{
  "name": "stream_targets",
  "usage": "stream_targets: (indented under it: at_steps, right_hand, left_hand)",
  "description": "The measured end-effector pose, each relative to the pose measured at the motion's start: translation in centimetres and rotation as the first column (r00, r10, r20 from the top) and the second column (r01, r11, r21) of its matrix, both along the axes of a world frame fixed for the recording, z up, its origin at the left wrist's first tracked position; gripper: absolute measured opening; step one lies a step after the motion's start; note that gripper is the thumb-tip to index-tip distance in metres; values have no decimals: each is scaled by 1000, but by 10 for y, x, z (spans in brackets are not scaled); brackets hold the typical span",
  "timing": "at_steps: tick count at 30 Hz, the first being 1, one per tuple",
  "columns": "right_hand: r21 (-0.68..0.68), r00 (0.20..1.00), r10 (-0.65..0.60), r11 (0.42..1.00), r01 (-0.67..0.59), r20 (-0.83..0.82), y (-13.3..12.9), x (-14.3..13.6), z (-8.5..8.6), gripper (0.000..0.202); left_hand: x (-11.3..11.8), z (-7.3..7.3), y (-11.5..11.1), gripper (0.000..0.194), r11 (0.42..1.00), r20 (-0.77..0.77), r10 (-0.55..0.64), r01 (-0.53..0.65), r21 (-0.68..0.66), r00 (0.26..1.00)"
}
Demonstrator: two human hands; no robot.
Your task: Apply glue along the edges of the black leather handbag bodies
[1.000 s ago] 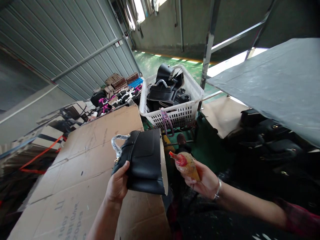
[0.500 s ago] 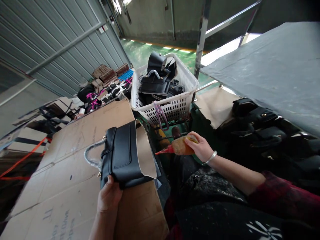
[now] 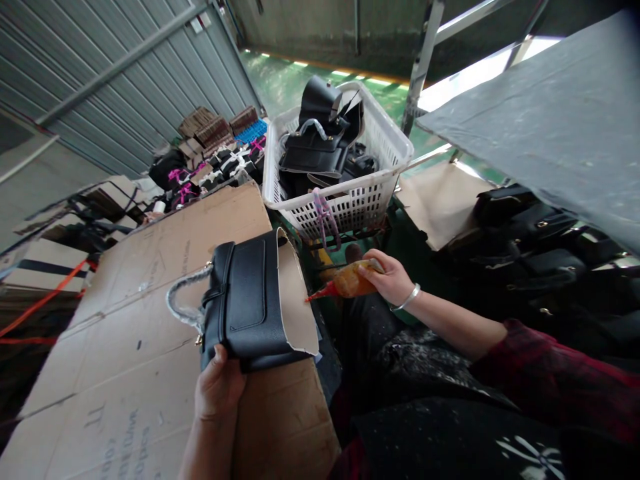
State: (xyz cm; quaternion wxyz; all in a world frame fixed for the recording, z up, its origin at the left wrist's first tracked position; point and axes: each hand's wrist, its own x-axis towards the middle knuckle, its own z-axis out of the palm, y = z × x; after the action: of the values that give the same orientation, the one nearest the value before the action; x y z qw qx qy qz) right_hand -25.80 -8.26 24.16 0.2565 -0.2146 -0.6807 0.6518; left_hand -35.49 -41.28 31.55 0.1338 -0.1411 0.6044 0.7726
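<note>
A black handbag (image 3: 245, 300) lies on the cardboard-covered table (image 3: 145, 333), its wrapped handle pointing left and its beige open end facing right. My left hand (image 3: 219, 387) grips the bag's lower left edge, thumb on top. In my right hand (image 3: 393, 277) is an orange-brown squeeze bottle (image 3: 353, 279) with a red pointed nozzle. The nozzle tip is at the beige open end of the bag; whether it touches cannot be told.
Behind the table stands a white plastic basket (image 3: 340, 200) holding black bags. More black bags (image 3: 540, 267) sit under a grey sheet (image 3: 545, 127) at the right. Stacked pieces with pink ties (image 3: 185, 193) lie at the back left.
My right hand has moved left with the bottle, bringing the nozzle from beside the bag to its open end. The left hand keeps its grip. The camera view has shifted slightly.
</note>
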Motion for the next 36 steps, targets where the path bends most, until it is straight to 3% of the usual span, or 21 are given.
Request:
stream_targets:
  at_steps: [3, 10, 15, 19, 28, 36]
  right_hand:
    - [-50, 999, 31, 998, -29, 23, -4, 10, -5, 29]
    - [-163, 990, 130, 979, -120, 57, -13, 31, -10, 31]
    - [-43, 997, -46, 998, 49, 65, -2, 21, -10, 30]
    - [-135, 991, -130, 982, 133, 31, 5, 5, -9, 34]
    - [-376, 997, -73, 923, 81, 36, -7, -23, -27, 48]
    - [-509, 993, 98, 859, -50, 69, -21, 13, -25, 50]
  left_hand:
    - [1, 2, 3, 21, 997, 29, 73, -73, -13, 997]
    - [4, 10, 13, 26, 997, 31, 75, -74, -38, 997]
    - [5, 12, 15, 21, 992, 46, 124, -123, -35, 991]
    - [5, 10, 12, 23, 995, 11, 68, -67, -68, 998]
    - [2, 8, 11, 22, 993, 52, 109, -106, -51, 993]
    - [5, 13, 16, 26, 992, 54, 125, -122, -42, 991]
